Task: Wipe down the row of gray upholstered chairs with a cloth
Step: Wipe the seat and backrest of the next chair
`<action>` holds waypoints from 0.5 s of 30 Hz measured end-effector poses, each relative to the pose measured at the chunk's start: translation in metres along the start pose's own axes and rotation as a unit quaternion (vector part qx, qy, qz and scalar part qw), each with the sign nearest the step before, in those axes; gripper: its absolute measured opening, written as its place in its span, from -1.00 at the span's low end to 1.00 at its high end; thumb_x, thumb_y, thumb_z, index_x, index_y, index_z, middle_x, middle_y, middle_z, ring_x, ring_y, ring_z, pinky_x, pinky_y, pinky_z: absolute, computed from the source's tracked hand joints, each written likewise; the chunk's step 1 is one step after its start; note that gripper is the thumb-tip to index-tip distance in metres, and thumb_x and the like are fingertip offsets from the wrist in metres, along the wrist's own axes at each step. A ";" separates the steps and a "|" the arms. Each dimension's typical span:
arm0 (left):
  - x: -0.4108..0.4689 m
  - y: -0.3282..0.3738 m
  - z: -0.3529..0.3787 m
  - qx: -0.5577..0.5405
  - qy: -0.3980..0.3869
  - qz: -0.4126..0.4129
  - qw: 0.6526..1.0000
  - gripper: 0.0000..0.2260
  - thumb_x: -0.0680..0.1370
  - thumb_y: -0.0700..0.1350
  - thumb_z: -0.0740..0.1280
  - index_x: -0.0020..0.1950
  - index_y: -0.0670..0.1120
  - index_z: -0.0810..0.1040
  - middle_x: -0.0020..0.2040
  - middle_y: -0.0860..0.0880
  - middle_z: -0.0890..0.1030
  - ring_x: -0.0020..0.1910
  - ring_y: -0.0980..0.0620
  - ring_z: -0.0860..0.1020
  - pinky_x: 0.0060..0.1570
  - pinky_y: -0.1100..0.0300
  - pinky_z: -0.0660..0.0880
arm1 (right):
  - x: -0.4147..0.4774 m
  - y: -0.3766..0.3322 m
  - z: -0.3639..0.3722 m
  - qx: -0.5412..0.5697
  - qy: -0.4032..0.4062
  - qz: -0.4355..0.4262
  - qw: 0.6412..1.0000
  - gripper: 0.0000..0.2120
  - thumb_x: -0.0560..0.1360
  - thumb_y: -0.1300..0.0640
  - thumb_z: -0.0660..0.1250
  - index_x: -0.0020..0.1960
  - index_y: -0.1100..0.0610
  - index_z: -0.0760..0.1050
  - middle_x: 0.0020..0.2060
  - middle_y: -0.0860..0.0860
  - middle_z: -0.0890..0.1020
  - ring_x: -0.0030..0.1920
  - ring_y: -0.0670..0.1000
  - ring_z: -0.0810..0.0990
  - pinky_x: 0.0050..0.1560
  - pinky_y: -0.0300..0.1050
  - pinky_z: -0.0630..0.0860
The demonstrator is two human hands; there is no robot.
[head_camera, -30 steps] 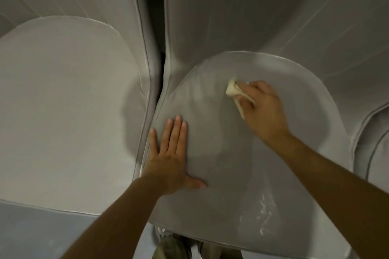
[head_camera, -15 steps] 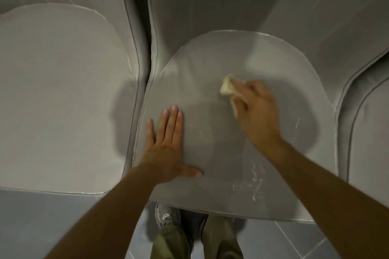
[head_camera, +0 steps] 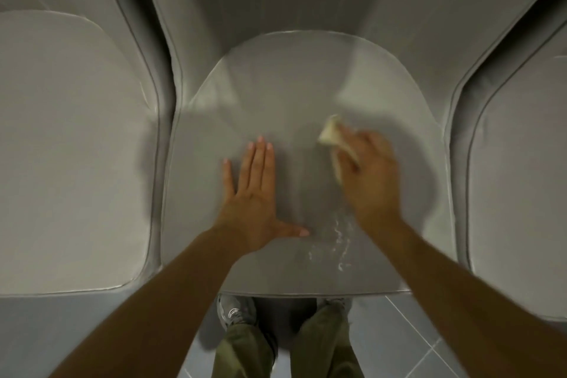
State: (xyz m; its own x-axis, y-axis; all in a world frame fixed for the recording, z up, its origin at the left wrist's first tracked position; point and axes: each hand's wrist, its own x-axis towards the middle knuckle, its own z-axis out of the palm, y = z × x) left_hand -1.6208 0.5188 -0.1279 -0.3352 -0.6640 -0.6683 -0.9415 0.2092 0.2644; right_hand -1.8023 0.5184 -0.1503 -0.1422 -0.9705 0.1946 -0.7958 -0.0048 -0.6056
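Right hand [head_camera: 368,175], curled round cloth [head_camera: 329,135], now sits lower on middle seat [head_camera: 276,86]; left hand [head_camera: 254,193] flat, bracing. Advice: overlap strokes toward shiny streaks [head_camera: 339,239], lower centre.

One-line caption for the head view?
Right hand wipes middle chair seat with a cloth; left hand flat on it.

The blurred right grip [head_camera: 368,175] covers most of the crumpled pale-yellow cloth [head_camera: 329,133]. Picture edges crop the left gray upholstered chair [head_camera: 76,147] and the right chair [head_camera: 521,181]; the middle seat [head_camera: 276,86] half-hides a gray sneaker [head_camera: 234,311] under its front edge.
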 end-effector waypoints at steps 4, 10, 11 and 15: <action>0.016 0.012 0.006 0.015 -0.036 -0.006 0.999 0.23 0.25 0.51 0.27 0.24 -0.07 -0.67 0.23 0.03 -0.69 0.25 0.03 -0.65 0.34 -0.14 -0.47 | 0.024 0.067 -0.050 -0.120 0.051 0.078 0.988 -0.64 0.50 0.09 0.22 0.21 0.23 0.55 -0.04 0.29 0.54 -0.03 0.29 0.48 -0.01 0.09 0.44; 0.025 0.016 0.007 0.038 -0.055 -0.035 0.997 0.26 0.21 0.51 0.30 0.13 -0.04 -0.75 0.10 0.06 -0.78 0.17 -0.01 -0.70 0.26 -0.14 -0.52 | 0.003 0.072 -0.024 -0.131 0.006 0.037 0.991 -0.66 0.51 0.10 0.18 0.21 0.16 0.56 -0.02 0.21 0.56 -0.06 0.26 0.47 -0.11 0.09 0.48; 0.026 0.018 0.005 0.038 -0.062 -0.042 0.996 0.27 0.21 0.50 0.31 0.12 -0.04 -0.76 0.09 0.05 -0.78 0.17 -0.01 -0.70 0.27 -0.15 -0.51 | -0.013 0.059 -0.012 -0.117 -0.002 0.004 0.993 -0.67 0.50 0.11 0.19 0.20 0.13 0.57 -0.05 0.18 0.58 -0.09 0.21 0.46 -0.14 0.05 0.47; 0.030 0.023 -0.003 0.048 -0.075 -0.045 0.995 0.30 0.19 0.48 0.36 0.12 -0.02 -0.76 0.10 0.04 -0.78 0.15 -0.02 -0.71 0.30 -0.19 -0.49 | -0.038 0.029 0.001 -0.057 -0.038 -0.034 0.997 -0.68 0.49 0.11 0.19 0.15 0.17 0.59 -0.08 0.14 0.60 -0.13 0.12 0.45 -0.21 -0.01 0.50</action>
State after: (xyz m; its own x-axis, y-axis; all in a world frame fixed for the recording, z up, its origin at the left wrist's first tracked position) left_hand -1.6522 0.5016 -0.1392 -0.2443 -0.5706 -0.7841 -0.9646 0.2262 0.1359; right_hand -1.8192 0.5551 -0.1757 -0.0436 -0.9844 0.1706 -0.8642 -0.0485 -0.5007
